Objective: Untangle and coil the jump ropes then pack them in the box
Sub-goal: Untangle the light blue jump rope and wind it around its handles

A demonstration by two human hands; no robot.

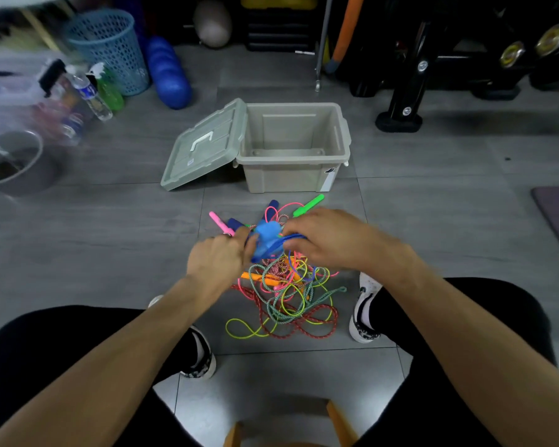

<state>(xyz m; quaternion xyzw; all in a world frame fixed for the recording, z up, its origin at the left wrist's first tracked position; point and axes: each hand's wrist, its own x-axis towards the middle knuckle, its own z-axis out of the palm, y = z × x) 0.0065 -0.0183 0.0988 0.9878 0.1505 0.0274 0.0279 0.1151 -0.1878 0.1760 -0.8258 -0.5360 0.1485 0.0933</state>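
Jump ropes (288, 291) lie tangled on the floor before the empty box (294, 146); my left hand (217, 259) and right hand (326, 240) pinch the blue rope (271, 245). Untangling has barely begun; next I'd draw it free.

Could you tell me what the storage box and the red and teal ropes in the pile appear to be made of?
The storage box looks like moulded plastic, beige with a matte finish: ribbed walls, a thick rim and a matching lid propped against its side. The red rope and the teal rope seem to be braided or twisted fibre cord, judging by their speckled, textured surfaces.
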